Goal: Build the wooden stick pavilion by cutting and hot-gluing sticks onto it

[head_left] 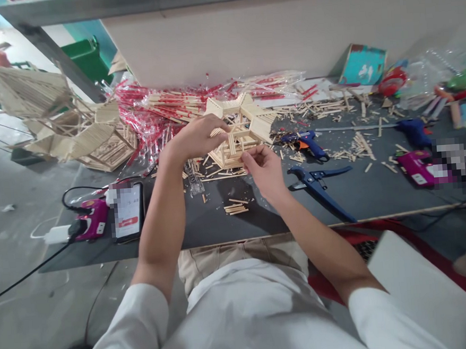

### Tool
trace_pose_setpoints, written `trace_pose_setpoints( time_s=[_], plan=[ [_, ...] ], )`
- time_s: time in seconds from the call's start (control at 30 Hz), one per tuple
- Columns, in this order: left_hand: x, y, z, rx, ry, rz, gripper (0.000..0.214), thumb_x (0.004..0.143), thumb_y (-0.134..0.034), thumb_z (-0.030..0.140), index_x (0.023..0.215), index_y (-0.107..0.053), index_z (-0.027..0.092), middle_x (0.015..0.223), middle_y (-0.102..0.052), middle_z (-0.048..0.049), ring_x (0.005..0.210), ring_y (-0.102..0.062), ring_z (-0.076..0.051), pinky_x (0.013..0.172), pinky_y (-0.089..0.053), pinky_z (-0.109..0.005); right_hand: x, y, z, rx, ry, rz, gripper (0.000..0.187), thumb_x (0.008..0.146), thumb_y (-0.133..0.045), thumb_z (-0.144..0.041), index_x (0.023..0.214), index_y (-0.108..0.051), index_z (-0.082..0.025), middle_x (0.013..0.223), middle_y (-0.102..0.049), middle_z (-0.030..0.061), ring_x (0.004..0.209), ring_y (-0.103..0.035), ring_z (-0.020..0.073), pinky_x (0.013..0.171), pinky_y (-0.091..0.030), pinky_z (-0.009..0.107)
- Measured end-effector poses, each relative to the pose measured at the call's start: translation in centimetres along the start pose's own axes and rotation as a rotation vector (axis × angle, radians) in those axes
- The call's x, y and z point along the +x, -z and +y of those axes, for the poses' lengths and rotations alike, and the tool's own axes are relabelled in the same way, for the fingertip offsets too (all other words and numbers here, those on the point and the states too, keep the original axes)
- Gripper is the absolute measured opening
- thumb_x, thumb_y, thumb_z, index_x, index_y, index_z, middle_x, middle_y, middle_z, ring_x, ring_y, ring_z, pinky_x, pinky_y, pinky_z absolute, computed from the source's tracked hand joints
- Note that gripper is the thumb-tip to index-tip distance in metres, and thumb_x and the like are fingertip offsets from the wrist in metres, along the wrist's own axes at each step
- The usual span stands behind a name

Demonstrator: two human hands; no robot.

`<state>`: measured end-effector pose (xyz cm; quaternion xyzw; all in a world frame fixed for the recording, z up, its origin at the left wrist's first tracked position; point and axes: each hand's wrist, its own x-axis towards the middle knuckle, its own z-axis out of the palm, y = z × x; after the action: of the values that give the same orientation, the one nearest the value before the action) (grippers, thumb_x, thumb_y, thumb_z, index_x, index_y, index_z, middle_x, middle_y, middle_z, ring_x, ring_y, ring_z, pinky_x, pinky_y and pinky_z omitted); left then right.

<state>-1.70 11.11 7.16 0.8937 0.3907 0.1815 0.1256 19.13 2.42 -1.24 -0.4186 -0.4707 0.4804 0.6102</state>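
Observation:
A star-like model of pale wooden sticks [259, 120] stands on the dark table, with slatted panels flaring out around a framed middle. My left hand [200, 137] reaches over its left side, thumb and forefinger close together on the framework. At the model's front right, my right hand [265, 171] is closed in a pinch against the stacked sticks; its fingertips hide what they hold. Nearer my body lies a small pile of cut sticks [236, 209]. A blue glue gun [308, 143] and a blue-handled cutter [317, 184] lie to the right of my right hand.
Plastic-wrapped red-tipped sticks [164, 102] lie behind. A larger stick model [70, 122] stands at left. A phone [128, 211] and purple power box [90, 219] occupy the table's left end. Another purple box [420, 169], second glue gun [413, 131] and turquoise container [363, 64] are at right.

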Motion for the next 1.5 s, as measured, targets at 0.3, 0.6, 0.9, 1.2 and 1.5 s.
trace_pose_setpoints(
  time_s=[0.3, 0.6, 0.9, 1.2, 1.5],
  plan=[
    [-0.1, 0.0, 0.1, -0.009, 0.017, -0.002, 0.038, 0.100, -0.056, 0.037, 0.127, -0.077, 0.021, 0.131, -0.074, -0.0108, 0.125, -0.067, -0.029, 0.114, -0.050, -0.047, 0.4, -0.2, 0.1, -0.121, -0.015, 0.031, 0.034, 0.083, -0.086, -0.050, 0.093, -0.069, -0.023, 0.086, -0.079, 0.0040, 0.071, -0.072, 0.0177, 0.063, -0.057, 0.031],
    [0.0, -0.2, -0.1, 0.002, 0.025, -0.011, 0.036, 0.100, -0.056, 0.037, 0.128, -0.075, 0.024, 0.132, -0.073, -0.0085, 0.127, -0.066, -0.028, 0.115, -0.050, -0.046, 0.5, -0.4, -0.1, -0.139, -0.040, 0.019, 0.028, 0.084, -0.084, -0.046, 0.093, -0.074, -0.022, 0.085, -0.080, 0.0038, 0.068, -0.071, 0.0163, 0.061, -0.058, 0.030],
    [0.1, -0.4, -0.2, 0.004, 0.029, 0.002, 0.037, 0.099, -0.056, 0.036, 0.126, -0.076, 0.023, 0.130, -0.073, -0.0084, 0.126, -0.067, -0.028, 0.115, -0.049, -0.045, 0.6, -0.6, -0.1, -0.111, -0.031, 0.007, 0.028, 0.082, -0.086, -0.045, 0.091, -0.075, -0.022, 0.082, -0.079, 0.0026, 0.065, -0.070, 0.0148, 0.057, -0.058, 0.028],
    [0.1, -0.3, -0.1, -0.013, 0.025, -0.003, 0.036, 0.098, -0.057, 0.035, 0.127, -0.076, 0.025, 0.130, -0.073, -0.0075, 0.127, -0.066, -0.028, 0.115, -0.049, -0.046, 0.8, -0.7, -0.3, -0.138, -0.048, -0.010, 0.026, 0.084, -0.086, -0.045, 0.092, -0.076, -0.021, 0.083, -0.079, 0.0032, 0.065, -0.069, 0.0142, 0.058, -0.059, 0.028],
    [0.0, -0.2, 0.1, -0.004, 0.038, -0.019, 0.038, 0.101, -0.053, 0.038, 0.128, -0.075, 0.022, 0.134, -0.073, -0.0101, 0.128, -0.067, -0.028, 0.116, -0.049, -0.046, 1.2, -0.7, 0.2, -0.005, -0.066, -0.023, 0.025, 0.081, -0.088, -0.041, 0.091, -0.078, -0.020, 0.079, -0.079, 0.0027, 0.059, -0.068, 0.0131, 0.055, -0.058, 0.027]
  ],
)
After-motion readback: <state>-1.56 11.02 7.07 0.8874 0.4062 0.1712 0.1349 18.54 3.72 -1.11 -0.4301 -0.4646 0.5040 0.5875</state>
